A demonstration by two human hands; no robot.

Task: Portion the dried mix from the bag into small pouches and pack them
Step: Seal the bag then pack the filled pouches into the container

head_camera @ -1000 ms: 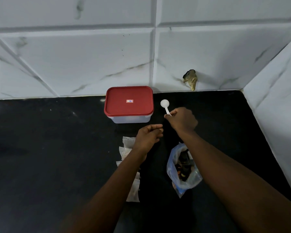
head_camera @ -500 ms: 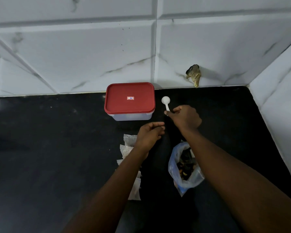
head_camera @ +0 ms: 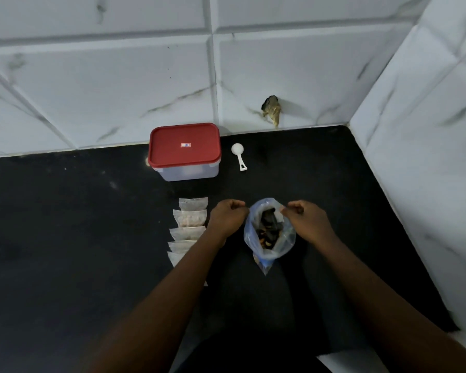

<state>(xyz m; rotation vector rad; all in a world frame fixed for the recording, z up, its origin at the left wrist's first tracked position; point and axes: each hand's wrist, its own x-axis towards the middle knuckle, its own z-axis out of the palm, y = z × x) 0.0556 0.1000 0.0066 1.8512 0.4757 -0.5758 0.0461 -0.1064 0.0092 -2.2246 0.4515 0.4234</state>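
Red lid (head_camera: 172, 153), small label (head_camera: 185, 145) illegible

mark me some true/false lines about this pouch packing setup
1. The left hand and right hand each pinch the rim of the clear bluish plastic bag of dark dried mix. True.
2. The clear plastic container has its red lid on. True.
3. The scoop sits inside the bag. False: the white plastic scoop lies on the black countertop, right of the container.
4. The pouches lie right of the bag. False: the small translucent pouches lie in a row left of it.
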